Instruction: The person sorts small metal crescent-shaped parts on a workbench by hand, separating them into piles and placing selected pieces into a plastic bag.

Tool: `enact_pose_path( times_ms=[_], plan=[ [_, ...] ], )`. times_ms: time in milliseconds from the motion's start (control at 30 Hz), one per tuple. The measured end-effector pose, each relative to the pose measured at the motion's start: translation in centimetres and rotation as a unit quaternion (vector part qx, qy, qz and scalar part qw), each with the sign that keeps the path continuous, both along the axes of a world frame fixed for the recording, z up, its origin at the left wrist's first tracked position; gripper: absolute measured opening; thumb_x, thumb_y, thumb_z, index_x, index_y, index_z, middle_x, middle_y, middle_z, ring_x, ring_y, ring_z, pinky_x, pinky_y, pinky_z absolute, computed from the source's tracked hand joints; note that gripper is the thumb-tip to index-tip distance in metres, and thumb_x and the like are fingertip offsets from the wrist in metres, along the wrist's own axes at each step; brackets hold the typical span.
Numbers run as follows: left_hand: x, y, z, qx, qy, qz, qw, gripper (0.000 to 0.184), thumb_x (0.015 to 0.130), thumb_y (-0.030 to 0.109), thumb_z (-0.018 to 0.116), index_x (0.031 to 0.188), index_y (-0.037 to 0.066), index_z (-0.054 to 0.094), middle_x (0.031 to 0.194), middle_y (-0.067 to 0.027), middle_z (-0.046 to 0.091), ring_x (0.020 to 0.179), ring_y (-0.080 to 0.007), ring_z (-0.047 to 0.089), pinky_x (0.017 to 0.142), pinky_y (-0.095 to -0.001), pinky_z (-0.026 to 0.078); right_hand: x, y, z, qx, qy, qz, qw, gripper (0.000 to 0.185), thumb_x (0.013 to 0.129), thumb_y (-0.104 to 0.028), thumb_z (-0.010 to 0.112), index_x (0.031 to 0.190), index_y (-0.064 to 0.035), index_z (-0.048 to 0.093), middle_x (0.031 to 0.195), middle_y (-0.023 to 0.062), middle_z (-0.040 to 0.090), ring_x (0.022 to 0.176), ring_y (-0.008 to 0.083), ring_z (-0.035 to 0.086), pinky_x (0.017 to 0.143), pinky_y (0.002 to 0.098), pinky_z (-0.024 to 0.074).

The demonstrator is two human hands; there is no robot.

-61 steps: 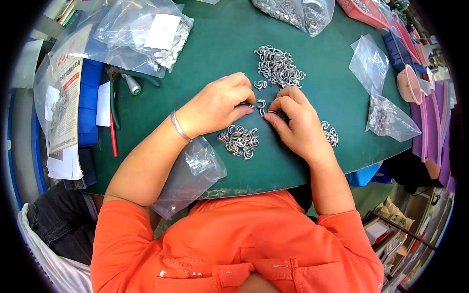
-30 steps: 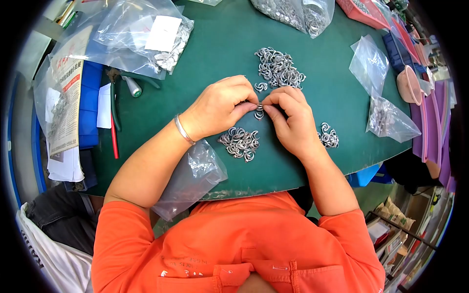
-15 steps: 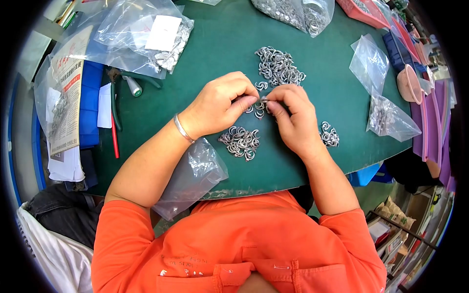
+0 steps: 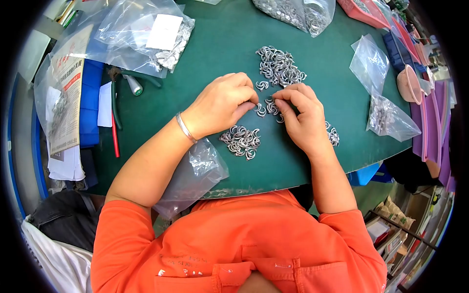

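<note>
The person leans at the near edge of the green surface [image 4: 205, 39], in an orange shirt [image 4: 220, 229], both hands over its middle. The left hand [image 4: 222, 100], with a silver bangle [image 4: 183, 128] at its wrist, has its thumb and forefinger drawn close at the tips; whether a piece is clamped between them cannot be told. The right hand [image 4: 304, 117] faces it, thumb and forefinger tips also close, right at a small cluster of metal crescents [image 4: 271, 106]; whether they grip one cannot be told either. A few loose crescents [image 4: 261, 110] lie in the gap between the hands, just beside the left fingertips.

The largest pile of crescents [image 4: 281, 67] lies beyond the hands, away from the near edge, with a small group [image 4: 262, 85] just off its near-left side. A medium heap [image 4: 241, 141] sits between the hands and the near edge, and a smaller heap [image 4: 332, 134], partly hidden, lies beside the right wrist.

A clear plastic bag [image 4: 200, 168] overhangs the near edge by the left forearm. Toward the far left corner rests a large plastic bag [image 4: 124, 34] with a white label [image 4: 164, 32]; a filled bag [image 4: 288, 12] lies on the far side. Near the right edge is another bag of small parts [image 4: 388, 117], and toward the left edge lies a red pen [image 4: 115, 139].
</note>
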State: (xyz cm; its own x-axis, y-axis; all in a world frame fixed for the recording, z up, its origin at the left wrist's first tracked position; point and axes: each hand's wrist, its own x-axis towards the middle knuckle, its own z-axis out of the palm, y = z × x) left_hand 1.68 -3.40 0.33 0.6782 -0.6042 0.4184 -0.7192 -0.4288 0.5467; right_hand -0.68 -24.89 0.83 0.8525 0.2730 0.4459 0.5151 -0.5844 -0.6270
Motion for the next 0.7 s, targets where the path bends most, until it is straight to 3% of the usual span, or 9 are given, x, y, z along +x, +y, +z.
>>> enact_pose_path(
  times_ms=[200,300,367,433,500,533,600,700],
  plan=[
    [0.2,0.4,0.1,-0.069,0.030,0.058,0.995,0.016,0.077,-0.003,0.069,0.091,0.004,0.067,0.089,-0.0096,0.061,0.077,-0.0228,0.061,0.069,-0.0302,0.050,-0.1,-0.4,0.3,0.022,0.013,-0.039,0.999,0.007,0.079,0.001,0.065,0.086,-0.0029,0.065,0.082,0.0101,0.062,0.077,0.0289,0.058,0.071,0.0384,0.0462],
    [0.4,0.7,0.6,-0.126,0.029,0.100,0.987,0.012,0.083,-0.003,0.066,0.093,0.002,0.067,0.090,-0.0073,0.064,0.074,-0.0153,0.061,0.067,-0.0256,0.049,0.0,-0.6,0.0,0.030,0.015,-0.030,0.999,0.008,0.079,0.000,0.066,0.086,-0.0027,0.064,0.081,0.0107,0.063,0.076,0.0294,0.058,0.071,0.0384,0.0462],
    [0.4,0.9,0.7,-0.209,0.048,0.188,0.958,0.010,0.088,-0.001,0.064,0.098,0.000,0.066,0.090,-0.0044,0.065,0.075,-0.0093,0.058,0.068,-0.0223,0.048,-0.2,-0.1,0.3,0.047,-0.014,0.056,0.997,0.009,0.078,-0.004,0.069,0.086,-0.0042,0.064,0.082,0.0098,0.063,0.077,0.0288,0.058,0.071,0.0379,0.0448],
    [1.0,1.7,-0.4,-0.252,0.061,0.200,0.945,0.013,0.091,0.002,0.062,0.104,-0.001,0.064,0.091,-0.0034,0.065,0.073,-0.0061,0.056,0.065,-0.0195,0.046,-1.2,0.9,0.3,-0.004,-0.073,0.142,0.987,0.022,0.074,-0.022,0.078,0.086,-0.0090,0.065,0.086,0.0047,0.061,0.080,0.0245,0.057,0.073,0.0353,0.0396],
    [0.9,1.3,0.0,-0.424,0.134,0.209,0.871,0.013,0.091,0.002,0.062,0.104,-0.001,0.063,0.089,-0.0032,0.066,0.077,-0.0071,0.061,0.070,-0.0204,0.049,-2.5,2.3,1.6,-0.012,-0.076,0.201,0.977,0.035,0.070,-0.036,0.080,0.087,-0.0086,0.065,0.089,0.0036,0.060,0.082,0.0239,0.056,0.075,0.0371,0.0388],
    [1.1,1.4,-0.1,-0.423,0.108,0.210,0.875,0.019,0.093,0.004,0.061,0.112,0.000,0.060,0.088,-0.0027,0.065,0.065,-0.0037,0.051,0.058,-0.0174,0.042,-3.1,3.1,2.0,-0.022,-0.087,0.214,0.973,0.040,0.068,-0.041,0.080,0.086,-0.0082,0.065,0.090,0.0039,0.060,0.083,0.0242,0.055,0.077,0.0389,0.0383],
    [1.0,1.5,-0.2,-0.417,0.083,0.223,0.877,0.020,0.093,0.004,0.061,0.112,0.000,0.059,0.088,-0.0038,0.065,0.065,-0.0040,0.051,0.058,-0.0176,0.043,-4.3,4.4,2.4,-0.053,-0.094,0.245,0.963,0.048,0.065,-0.048,0.079,0.086,-0.0074,0.064,0.093,0.0056,0.058,0.089,0.0251,0.054,0.081,0.0435,0.0366],
    [0.8,1.4,-0.2,-0.391,0.026,0.232,0.890,0.019,0.093,0.002,0.060,0.112,0.000,0.059,0.087,-0.0049,0.064,0.065,-0.0048,0.053,0.058,-0.0184,0.044,-6.1,6.6,2.7,-0.087,-0.048,0.298,0.949,0.044,0.066,-0.042,0.078,0.086,-0.0064,0.063,0.099,0.0066,0.055,0.098,0.0253,0.050,0.086,0.0443,0.0341]
  ],
)
